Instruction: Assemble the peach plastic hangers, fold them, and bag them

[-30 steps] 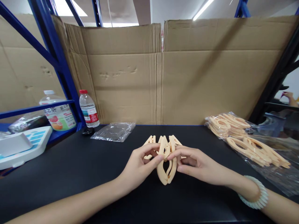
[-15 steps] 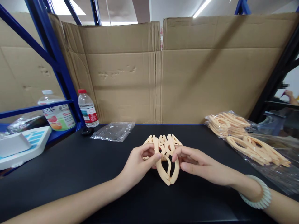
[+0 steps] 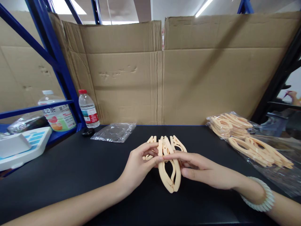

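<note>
A bundle of peach plastic folding hangers [image 3: 169,171] stands on end on the black tabletop [image 3: 82,169]. My left hand [image 3: 138,166] pinches it from the left with thumb and fingers. My right hand [image 3: 199,169], with a pale bead bracelet at the wrist, grips the same bundle from the right, fingers laid across its middle. Both hands meet at the bundle's upper half.
Bagged peach hangers [image 3: 246,138] lie at the right. An empty clear plastic bag [image 3: 115,131] lies behind the hands. Two bottles [image 3: 88,110] stand by the blue rack [image 3: 58,62] on the left. A white device [image 3: 23,146] sits at far left. Cardboard walls [image 3: 164,78] close the back.
The hanger bundle has been pressed closer together and shifted slightly toward me; my right fingers now lie flatter across it.
</note>
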Action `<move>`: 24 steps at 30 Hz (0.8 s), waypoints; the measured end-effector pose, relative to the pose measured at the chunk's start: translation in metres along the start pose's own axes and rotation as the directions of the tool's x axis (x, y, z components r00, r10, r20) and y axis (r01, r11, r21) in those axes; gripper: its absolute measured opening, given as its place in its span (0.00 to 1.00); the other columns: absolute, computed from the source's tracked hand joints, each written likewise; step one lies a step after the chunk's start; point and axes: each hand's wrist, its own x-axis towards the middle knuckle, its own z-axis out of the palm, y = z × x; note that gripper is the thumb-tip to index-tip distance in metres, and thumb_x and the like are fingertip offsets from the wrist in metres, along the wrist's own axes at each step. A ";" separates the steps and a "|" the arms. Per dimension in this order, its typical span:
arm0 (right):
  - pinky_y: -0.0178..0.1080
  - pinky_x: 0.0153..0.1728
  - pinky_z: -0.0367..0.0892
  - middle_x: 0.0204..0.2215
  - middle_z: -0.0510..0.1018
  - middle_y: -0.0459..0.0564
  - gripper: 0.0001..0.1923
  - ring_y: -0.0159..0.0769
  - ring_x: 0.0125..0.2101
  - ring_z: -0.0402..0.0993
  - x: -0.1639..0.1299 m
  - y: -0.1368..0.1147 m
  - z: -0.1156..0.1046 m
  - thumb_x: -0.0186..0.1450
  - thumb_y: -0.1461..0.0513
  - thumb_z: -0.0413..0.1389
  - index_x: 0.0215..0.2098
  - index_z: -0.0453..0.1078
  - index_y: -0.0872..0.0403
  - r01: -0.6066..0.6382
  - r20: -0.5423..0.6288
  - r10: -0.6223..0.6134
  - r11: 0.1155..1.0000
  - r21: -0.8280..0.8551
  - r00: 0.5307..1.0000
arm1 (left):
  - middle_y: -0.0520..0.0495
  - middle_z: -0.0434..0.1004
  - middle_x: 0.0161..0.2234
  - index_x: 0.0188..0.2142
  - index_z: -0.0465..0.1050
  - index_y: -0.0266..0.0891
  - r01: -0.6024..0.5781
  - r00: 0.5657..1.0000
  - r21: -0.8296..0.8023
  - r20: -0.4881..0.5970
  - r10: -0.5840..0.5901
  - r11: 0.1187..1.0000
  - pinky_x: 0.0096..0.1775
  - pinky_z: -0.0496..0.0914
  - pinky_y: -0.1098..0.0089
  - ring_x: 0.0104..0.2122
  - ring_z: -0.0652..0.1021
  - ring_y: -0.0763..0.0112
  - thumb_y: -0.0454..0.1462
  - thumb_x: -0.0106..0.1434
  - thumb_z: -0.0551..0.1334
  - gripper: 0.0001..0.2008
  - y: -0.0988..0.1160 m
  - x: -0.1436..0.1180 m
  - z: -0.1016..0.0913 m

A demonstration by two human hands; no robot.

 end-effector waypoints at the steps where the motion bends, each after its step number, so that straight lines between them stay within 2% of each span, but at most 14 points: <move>1: 0.35 0.35 0.62 0.34 0.68 0.47 0.22 0.32 0.32 0.62 0.000 0.001 -0.001 0.68 0.54 0.50 0.59 0.61 0.47 -0.001 0.002 0.001 1.000 0.000 1.000 | 0.48 0.76 0.31 0.44 0.75 0.39 0.008 1.000 -0.023 -0.005 -0.008 1.000 0.34 0.76 0.67 0.33 0.77 0.65 0.39 0.53 0.68 0.18 -0.002 0.000 0.000; 5: 0.37 0.36 0.63 0.36 0.71 0.49 0.23 0.35 0.35 0.65 0.001 0.002 -0.004 0.66 0.52 0.51 0.58 0.64 0.47 -0.008 -0.022 0.008 1.000 -0.002 1.000 | 0.48 0.77 0.33 0.49 0.73 0.41 0.018 0.999 -0.061 0.052 -0.015 0.998 0.38 0.76 0.65 0.36 0.77 0.65 0.38 0.55 0.66 0.20 -0.003 0.000 -0.001; 8: 0.38 0.38 0.64 0.39 0.72 0.50 0.23 0.37 0.38 0.67 0.000 0.001 -0.005 0.65 0.51 0.52 0.57 0.66 0.46 -0.002 -0.045 0.003 1.000 0.020 0.999 | 0.46 0.79 0.37 0.46 0.76 0.42 -0.014 0.997 -0.006 0.074 0.015 1.000 0.43 0.74 0.64 0.40 0.78 0.63 0.37 0.57 0.65 0.16 0.000 -0.001 0.000; 13: 0.38 0.39 0.65 0.42 0.71 0.50 0.20 0.37 0.39 0.67 0.000 0.003 -0.003 0.65 0.51 0.53 0.52 0.69 0.47 -0.005 -0.046 0.008 0.998 0.070 0.999 | 0.45 0.80 0.39 0.42 0.78 0.43 -0.028 0.992 0.090 0.127 0.017 0.996 0.42 0.74 0.64 0.41 0.78 0.60 0.38 0.58 0.64 0.11 0.004 -0.003 0.001; 19: 0.37 0.38 0.62 0.37 0.69 0.48 0.14 0.33 0.36 0.65 -0.001 0.006 -0.006 0.65 0.52 0.53 0.42 0.69 0.53 -0.045 -0.051 0.052 0.991 0.128 0.997 | 0.44 0.76 0.43 0.35 0.79 0.42 -0.052 0.993 0.072 0.106 0.044 0.996 0.40 0.75 0.65 0.44 0.76 0.60 0.38 0.57 0.65 0.07 0.001 -0.001 0.001; 24: 0.39 0.42 0.62 0.39 0.70 0.49 0.14 0.35 0.39 0.65 0.000 0.010 -0.008 0.65 0.54 0.53 0.44 0.69 0.53 -0.024 -0.027 0.029 0.987 0.162 0.999 | 0.43 0.74 0.39 0.36 0.79 0.40 -0.075 0.990 0.065 0.124 0.067 0.995 0.39 0.75 0.65 0.41 0.76 0.62 0.37 0.57 0.65 0.08 -0.002 -0.001 0.002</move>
